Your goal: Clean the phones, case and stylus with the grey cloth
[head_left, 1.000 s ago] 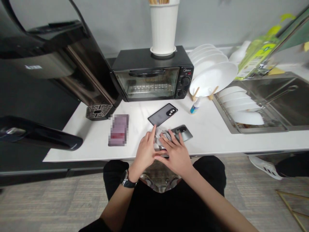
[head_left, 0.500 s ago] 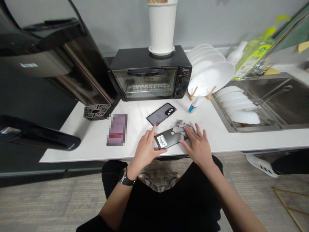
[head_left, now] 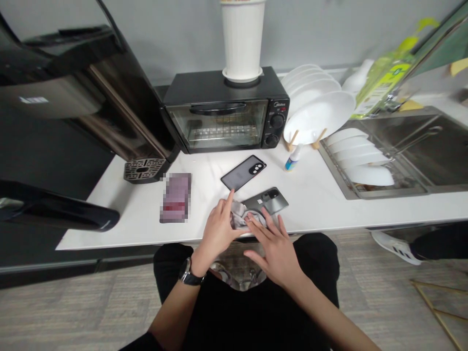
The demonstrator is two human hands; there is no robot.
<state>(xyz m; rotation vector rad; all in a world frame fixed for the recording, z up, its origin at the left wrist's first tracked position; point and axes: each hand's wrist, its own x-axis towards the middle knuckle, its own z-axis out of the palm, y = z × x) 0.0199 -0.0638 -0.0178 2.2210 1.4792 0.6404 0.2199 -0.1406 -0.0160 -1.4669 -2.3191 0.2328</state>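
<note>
A dark grey phone (head_left: 278, 203) lies back up on the white counter near its front edge, its camera end to the right. My left hand (head_left: 218, 225) grips its left end, thumb at the near edge and index finger at the far one. With fingertips pressed down, my right hand (head_left: 275, 247) holds a crumpled light grey cloth (head_left: 240, 214) on the phone's left part. The cloth hides that part. Just beyond lies a phone case (head_left: 241, 176) with a black rim. A small spray bottle (head_left: 292, 160) with a blue label stands farther right.
A toaster oven (head_left: 226, 124) stands at the back, with a white cup on top. At left are a black drinks machine (head_left: 146, 131) and a pixelated purple object (head_left: 176, 197). White plates (head_left: 321, 117) and a sink (head_left: 424, 161) are at right. A person's shoe (head_left: 397, 247) shows below.
My right hand has slid the cloth leftward along the phone, from its camera end to its labelled end. The camera end is now uncovered. My left hand has stayed at the left end.
</note>
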